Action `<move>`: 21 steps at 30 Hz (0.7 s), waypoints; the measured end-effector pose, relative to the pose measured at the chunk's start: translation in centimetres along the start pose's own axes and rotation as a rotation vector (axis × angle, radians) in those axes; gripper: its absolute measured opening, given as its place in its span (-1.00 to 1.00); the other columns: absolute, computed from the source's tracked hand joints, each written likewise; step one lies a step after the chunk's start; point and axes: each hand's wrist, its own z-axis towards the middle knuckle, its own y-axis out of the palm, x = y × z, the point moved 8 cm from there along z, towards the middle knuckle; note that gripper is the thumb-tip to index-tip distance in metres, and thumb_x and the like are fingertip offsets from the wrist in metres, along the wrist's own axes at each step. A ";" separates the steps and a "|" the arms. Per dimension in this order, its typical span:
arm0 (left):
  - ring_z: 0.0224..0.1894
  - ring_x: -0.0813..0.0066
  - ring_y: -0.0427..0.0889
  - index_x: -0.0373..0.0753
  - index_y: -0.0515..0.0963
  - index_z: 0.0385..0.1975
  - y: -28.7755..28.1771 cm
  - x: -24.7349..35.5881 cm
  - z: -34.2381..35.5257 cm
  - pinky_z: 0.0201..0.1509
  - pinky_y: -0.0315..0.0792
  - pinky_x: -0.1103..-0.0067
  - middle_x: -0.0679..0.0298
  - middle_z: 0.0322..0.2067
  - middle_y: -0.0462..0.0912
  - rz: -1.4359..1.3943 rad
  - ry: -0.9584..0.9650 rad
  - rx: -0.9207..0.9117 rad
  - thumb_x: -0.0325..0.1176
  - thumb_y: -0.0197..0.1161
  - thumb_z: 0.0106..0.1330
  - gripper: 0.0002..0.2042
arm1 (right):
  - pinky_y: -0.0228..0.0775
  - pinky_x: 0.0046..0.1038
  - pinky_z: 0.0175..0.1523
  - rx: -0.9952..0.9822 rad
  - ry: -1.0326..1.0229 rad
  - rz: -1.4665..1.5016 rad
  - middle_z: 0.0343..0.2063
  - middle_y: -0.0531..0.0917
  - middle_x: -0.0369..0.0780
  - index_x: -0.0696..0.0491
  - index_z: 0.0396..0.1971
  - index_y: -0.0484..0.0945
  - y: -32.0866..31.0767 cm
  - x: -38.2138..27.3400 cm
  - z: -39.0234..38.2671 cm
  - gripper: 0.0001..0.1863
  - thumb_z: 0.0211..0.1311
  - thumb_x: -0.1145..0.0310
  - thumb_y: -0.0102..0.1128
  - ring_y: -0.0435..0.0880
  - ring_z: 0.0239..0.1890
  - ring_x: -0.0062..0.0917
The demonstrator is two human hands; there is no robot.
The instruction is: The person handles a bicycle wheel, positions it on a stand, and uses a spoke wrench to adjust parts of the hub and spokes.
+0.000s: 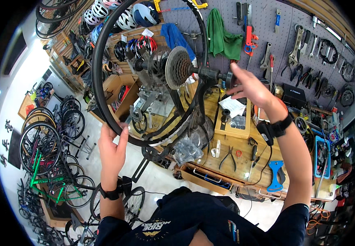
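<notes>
So the bike wheel is up in a truing stand at the left end of the wooden workbench, with its lower rim hanging out past the bench's left edge, and the top of the tire is chopped off by the upper edge of the view. Left hand has the tire at its lower left, thumb on the near side, fingertips tucked out of sight. Right hand is up at the stand's right side, fingers loosely spread around a dark round knob; honestly can't tell if they're closed on it or just next to it, since the fingertips overlap the knob. The cassette shows fine, but the spokes are basically lost against the clutter, and the stand's foot is partly covered by the rim and a clear plastic bag near the bench's front left corner (no clue what's in it, too crinkly). Along the front edge you've got pliers, then a screwdriver, then a blue tool further right, with a shallow cardboard box behind the pliers. Below that edge a drawer is pulled out, contents hard to make out. Right end of the bench is too crowded to sort.
</notes>
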 end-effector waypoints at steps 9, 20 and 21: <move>-0.06 0.32 0.62 -0.39 0.46 -0.01 1.2 -5.7 1.0 0.12 0.42 0.41 0.10 -0.14 0.64 -0.550 0.068 -0.456 0.07 -0.19 0.51 -0.45 | 0.42 -0.20 0.06 0.152 -0.697 -0.942 -0.01 0.43 0.07 0.18 0.02 0.32 2.3 -2.6 -0.2 -0.44 0.09 0.30 0.40 0.53 -0.07 -0.09; 0.11 0.32 0.52 -0.24 0.28 0.23 12.6 -8.5 9.0 0.12 0.40 0.45 0.10 0.08 0.49 -0.873 -0.708 -1.009 0.16 -0.03 0.42 -0.39 | 0.50 -0.45 -0.37 -0.008 0.374 0.026 -0.23 0.58 -0.06 0.23 0.21 0.19 1.5 2.0 0.7 -0.22 0.37 -0.21 -0.01 0.66 -0.49 -0.49; 0.07 0.32 0.55 -0.23 0.31 0.19 13.2 -7.8 9.0 0.09 0.43 0.44 0.11 0.04 0.53 -0.910 -0.722 -1.074 0.18 -0.01 0.41 -0.39 | 0.50 -0.46 -0.36 0.020 0.322 -0.022 -0.25 0.58 -0.07 0.21 0.19 0.21 1.3 1.6 1.0 -0.25 0.36 -0.18 0.03 0.66 -0.47 -0.50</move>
